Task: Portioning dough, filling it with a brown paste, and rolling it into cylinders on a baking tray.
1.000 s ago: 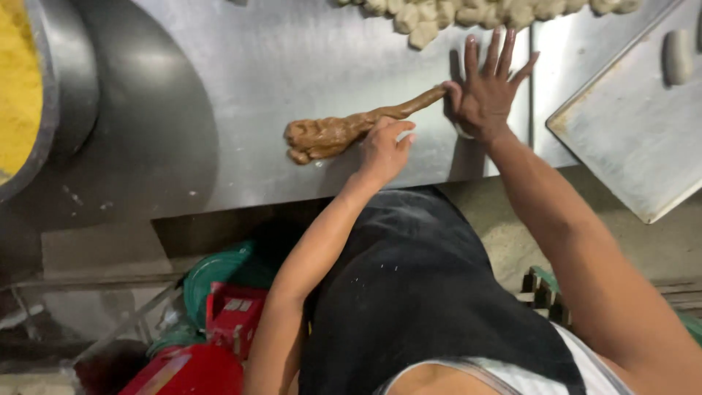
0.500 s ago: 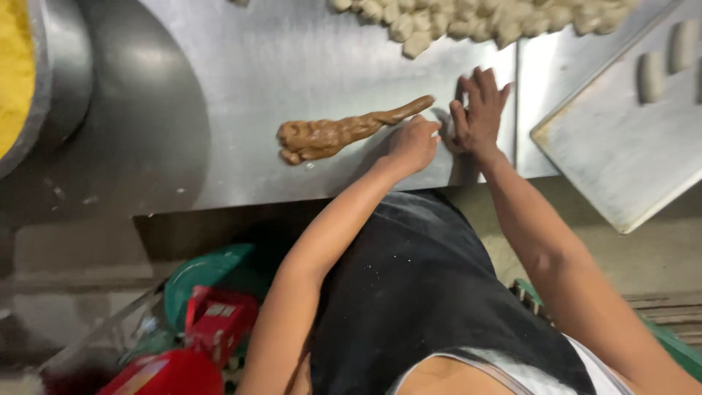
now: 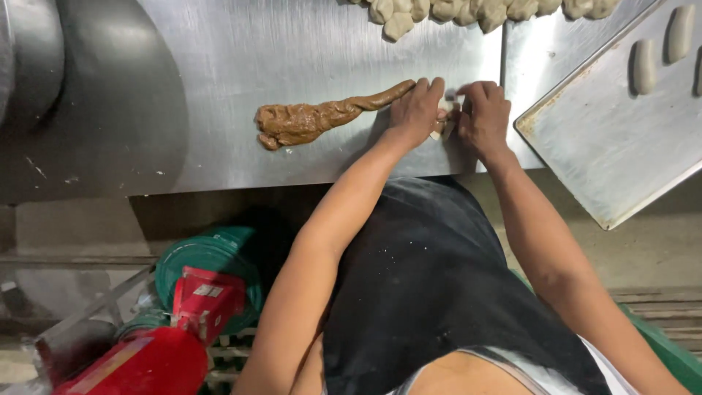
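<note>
A: Step shown? Both hands, left hand and right hand, close around a pale dough piece on the steel desk, beside the brown filling rope.
B: Next likely calls for gentle pinching.

- A pale dough piece sits mostly hidden between the left hand and right hand.
- The dough row (top edge) is cut off.

Brushed, shiny steel table, dull scuffed metal tray, lumpy moist brown paste
</note>
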